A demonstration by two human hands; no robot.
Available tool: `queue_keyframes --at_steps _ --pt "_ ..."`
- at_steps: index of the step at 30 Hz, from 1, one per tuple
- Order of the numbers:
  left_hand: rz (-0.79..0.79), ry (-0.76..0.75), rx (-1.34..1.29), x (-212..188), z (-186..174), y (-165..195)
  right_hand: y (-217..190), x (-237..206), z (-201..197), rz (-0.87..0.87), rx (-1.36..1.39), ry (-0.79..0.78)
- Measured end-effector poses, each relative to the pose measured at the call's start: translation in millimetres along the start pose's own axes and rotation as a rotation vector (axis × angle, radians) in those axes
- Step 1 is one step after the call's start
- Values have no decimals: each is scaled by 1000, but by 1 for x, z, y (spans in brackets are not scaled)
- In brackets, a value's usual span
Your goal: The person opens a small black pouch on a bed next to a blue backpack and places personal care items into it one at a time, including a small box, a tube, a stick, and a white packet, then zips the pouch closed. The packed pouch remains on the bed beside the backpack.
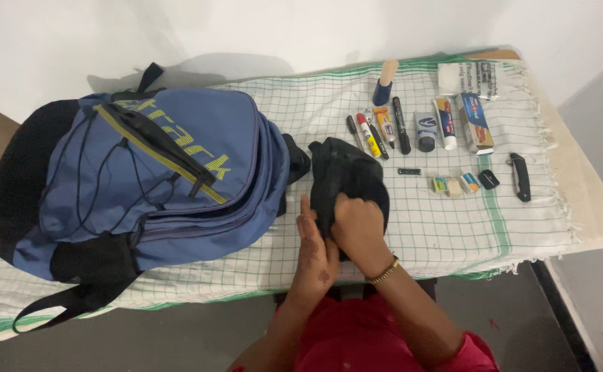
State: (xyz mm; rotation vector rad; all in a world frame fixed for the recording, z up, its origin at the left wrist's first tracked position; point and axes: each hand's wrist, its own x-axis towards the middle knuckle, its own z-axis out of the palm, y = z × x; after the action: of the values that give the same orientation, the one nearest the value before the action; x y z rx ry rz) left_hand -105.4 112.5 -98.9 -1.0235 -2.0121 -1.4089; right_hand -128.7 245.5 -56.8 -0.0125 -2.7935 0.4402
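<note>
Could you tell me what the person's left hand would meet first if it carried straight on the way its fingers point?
The left hand points up the table along the black pouch; it would likely brush that first, then perhaps the blue backpack.

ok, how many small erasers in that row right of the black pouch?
3 small erasers, side by side on the checked cloth: greenish one, pale one, blue-marked one. None look hidden.

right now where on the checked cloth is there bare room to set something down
Bare cloth runs along the near edge of the white-and-green checked cloth, right of the right hand and below the small erasers. Another patch lies behind the black fabric pouch, between the blue backpack and the markers. The far right corner is crowded.
</note>
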Motion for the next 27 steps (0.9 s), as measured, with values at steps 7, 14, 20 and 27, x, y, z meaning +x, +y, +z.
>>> queue_keyframes --at_steps 7,14,20,27 --pt "-369 -77 -42 22 -12 14 -1 3 -12 -36 31 -3" --pt "-282 -16 116 44 -21 32 7 -17 -48 -42 64 16" --pt "-63 -128 420 64 -13 12 14 -38 -47 -158 131 21" --pt "-101 -126 475 85 -15 -16 20 -56 -48 -227 130 125"
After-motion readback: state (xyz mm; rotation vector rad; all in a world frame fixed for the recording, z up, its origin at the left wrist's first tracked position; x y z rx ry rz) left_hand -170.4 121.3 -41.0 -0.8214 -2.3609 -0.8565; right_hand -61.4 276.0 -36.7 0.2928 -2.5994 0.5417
